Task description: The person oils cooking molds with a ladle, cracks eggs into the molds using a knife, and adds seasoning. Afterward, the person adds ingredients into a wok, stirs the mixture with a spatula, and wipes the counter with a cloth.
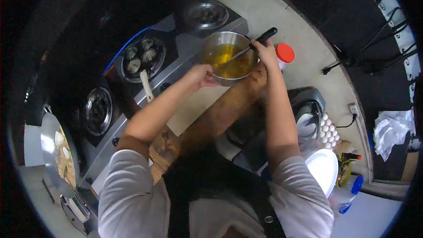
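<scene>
A round metal bowl (246,71) with clear yellow liquid (222,55) is held up in front of me, above the counter edge. My left hand (202,77) is closed on its near left rim. My right hand (265,53) grips the bowl's right side, with the thumb area against a utensil with a black handle (269,32). The utensil's metal shaft (241,53) slants down into the liquid, which hides its working end. Right beside my right hand stands a jar with a red lid (285,53).
Gas burners (98,111) line the left, one holding a pan with several round moulds (143,57) and a pale wooden handle (146,86). A large wok (61,154) with food sits far left. At right are eggs (328,132), a white plate (321,169) and bottles (354,184).
</scene>
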